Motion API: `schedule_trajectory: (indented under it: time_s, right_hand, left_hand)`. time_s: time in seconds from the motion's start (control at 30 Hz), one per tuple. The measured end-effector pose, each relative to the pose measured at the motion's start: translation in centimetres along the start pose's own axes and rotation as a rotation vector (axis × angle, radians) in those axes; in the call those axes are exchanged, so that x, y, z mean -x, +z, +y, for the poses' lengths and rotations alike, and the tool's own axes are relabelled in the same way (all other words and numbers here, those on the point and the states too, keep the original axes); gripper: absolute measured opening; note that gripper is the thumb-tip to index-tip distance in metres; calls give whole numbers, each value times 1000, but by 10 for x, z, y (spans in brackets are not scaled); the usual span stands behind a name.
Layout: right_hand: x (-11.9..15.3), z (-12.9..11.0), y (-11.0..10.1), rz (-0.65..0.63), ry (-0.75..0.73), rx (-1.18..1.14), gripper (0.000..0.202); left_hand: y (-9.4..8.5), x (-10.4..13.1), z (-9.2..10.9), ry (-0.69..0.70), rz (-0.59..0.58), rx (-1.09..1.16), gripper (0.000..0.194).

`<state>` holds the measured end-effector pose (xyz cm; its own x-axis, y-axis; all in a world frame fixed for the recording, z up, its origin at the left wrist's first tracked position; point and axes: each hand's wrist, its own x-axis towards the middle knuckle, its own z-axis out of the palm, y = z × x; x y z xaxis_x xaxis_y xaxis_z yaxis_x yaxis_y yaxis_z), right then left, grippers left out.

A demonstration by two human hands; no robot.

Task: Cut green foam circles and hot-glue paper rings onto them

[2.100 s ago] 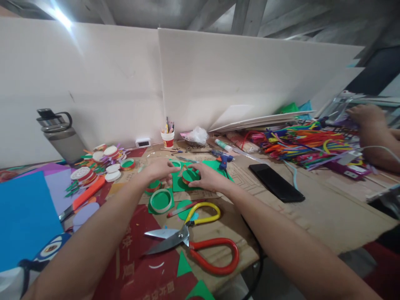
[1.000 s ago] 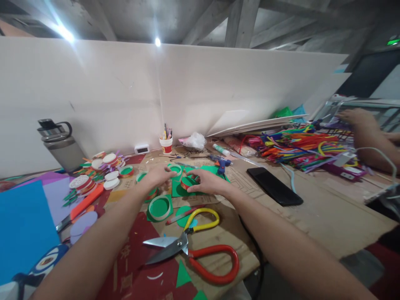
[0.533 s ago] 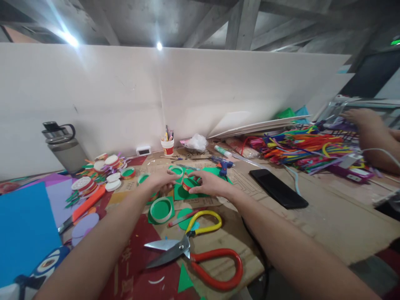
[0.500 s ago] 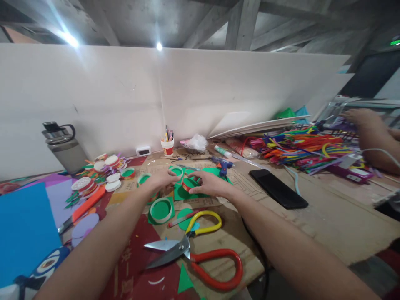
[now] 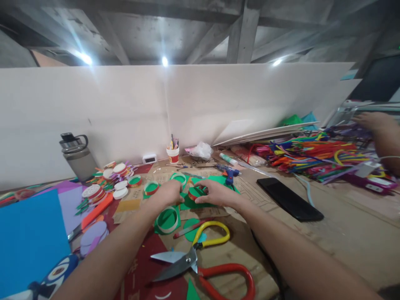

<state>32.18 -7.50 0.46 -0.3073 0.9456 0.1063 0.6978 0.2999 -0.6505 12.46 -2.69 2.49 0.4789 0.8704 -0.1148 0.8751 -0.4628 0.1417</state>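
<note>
My right hand [image 5: 214, 193] has its fingers around a small red-rimmed ring [image 5: 193, 193] with green inside, which rests on green sheet material. To its left, my left hand [image 5: 168, 192] is near a pale ring [image 5: 178, 179]; its fingertips curl down and what they hold, if anything, is hidden. Closer to me lies a white-rimmed ring [image 5: 168, 220] on a green piece. Another ring [image 5: 151, 188] sits left of my left hand. Scissors with yellow and red handles [image 5: 188, 260] lie open in front, beside a red pen [image 5: 190, 229] on a green disc.
A grey bottle [image 5: 79, 160], blue sheet [image 5: 31, 233], orange cutter [image 5: 97, 211] and stacked discs are at left. Behind stand a cup of pens [image 5: 173, 155] and a blue glue gun [image 5: 230, 175]. A black phone [image 5: 289, 199], colourful pipe cleaners [image 5: 312, 152] and another person's hand [image 5: 373, 121] are at right.
The view has tilted up slightly and shifted, so the table items appear lower and further right. My right hand remains at the red-rimmed ring. The other person's arm has moved slightly.
</note>
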Motion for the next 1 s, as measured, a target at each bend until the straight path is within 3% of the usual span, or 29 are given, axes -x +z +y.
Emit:
schedule_trajectory:
  time_s: [0.67,1.0]
  right_hand:
    - [1,-3,2,28,27,3,55]
    - [0,0,0,48,10,-54,54]
  left_hand:
    - [0,0,-2,-17,-22,77,32]
    - [3,-9,-10,-66,4,372,50]
